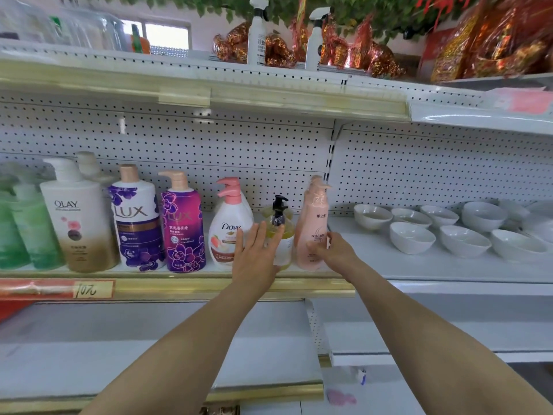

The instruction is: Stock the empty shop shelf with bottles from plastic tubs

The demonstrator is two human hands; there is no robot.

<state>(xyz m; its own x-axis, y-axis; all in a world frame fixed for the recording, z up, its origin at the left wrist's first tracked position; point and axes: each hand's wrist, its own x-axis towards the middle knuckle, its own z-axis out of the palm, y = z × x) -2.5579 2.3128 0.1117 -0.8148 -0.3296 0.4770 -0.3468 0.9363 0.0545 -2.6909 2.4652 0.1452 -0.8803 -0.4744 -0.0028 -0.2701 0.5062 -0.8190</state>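
White pegboard [239, 151] backs the shelf [389, 265], where bottles [182, 226] stand in a front row. Our right hand [332, 250] wraps the pink bottle [314, 214] low down, probably to square it up, while our left hand [256, 253] lies flat-fingered against the yellow pump bottle [287, 235], steadying it.

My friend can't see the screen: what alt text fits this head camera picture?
A person's right hand grips a pink bottle on a shop shelf, while the open left hand is held flat at a yellow pump bottle beside it. A Dove bottle, Lux bottles and an Olay bottle stand left; white bowls sit to the right.
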